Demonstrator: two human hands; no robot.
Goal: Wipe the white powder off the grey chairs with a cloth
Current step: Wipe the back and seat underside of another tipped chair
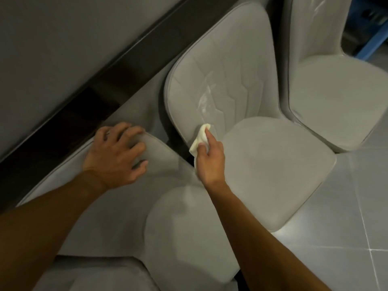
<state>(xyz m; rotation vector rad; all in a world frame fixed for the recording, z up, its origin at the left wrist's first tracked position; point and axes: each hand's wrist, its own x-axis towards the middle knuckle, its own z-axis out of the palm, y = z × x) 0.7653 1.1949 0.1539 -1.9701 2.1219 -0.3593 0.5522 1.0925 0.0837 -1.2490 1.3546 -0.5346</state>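
Three grey padded chairs stand in a row along a wall. The middle chair (273,164) has a smear of white powder (204,97) on its backrest. My right hand (210,158) pinches a small pale yellow cloth (200,138) and presses it against the lower backrest, just below the smear. My left hand (117,154) grips the top edge of the near chair's backrest (159,156), fingers curled over it. The near chair's seat (184,238) lies below my arms.
A third grey chair (336,97) stands at the right, close to the middle one. A dark skirting strip (105,80) runs along the grey wall at the left. Glossy grey floor tiles (346,227) lie at the right. A blue frame (373,40) shows at the top right.
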